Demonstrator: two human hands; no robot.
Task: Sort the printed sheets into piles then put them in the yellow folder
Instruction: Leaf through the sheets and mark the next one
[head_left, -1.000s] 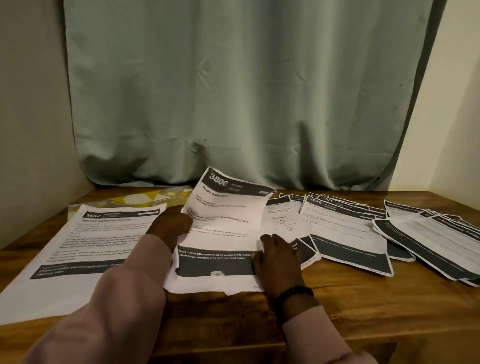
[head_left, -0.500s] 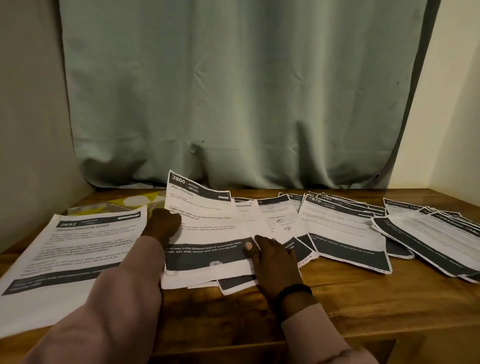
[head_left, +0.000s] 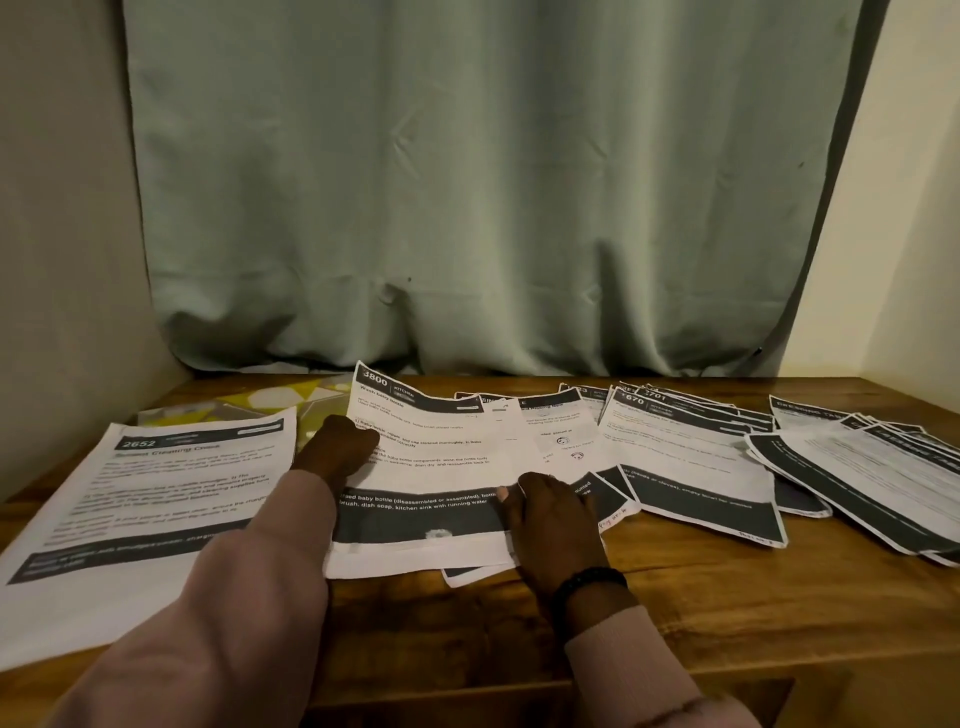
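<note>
While both hands work a wooden table (head_left: 675, 613), the left hand (head_left: 340, 449) grips the left edge of the sheet headed 3800 (head_left: 431, 467), and the right hand (head_left: 556, 519) rests with fingers spread over its right edge. Just beyond the left hand lies the yellow folder (head_left: 270, 400); more printed sheets (head_left: 691, 457) fan out to the right of the right hand.

L hand (head_left: 340, 447) + R hand (head_left: 553, 512) pressing 3800 sheet (head_left: 436, 467) on table (head_left: 675, 613)
</note>
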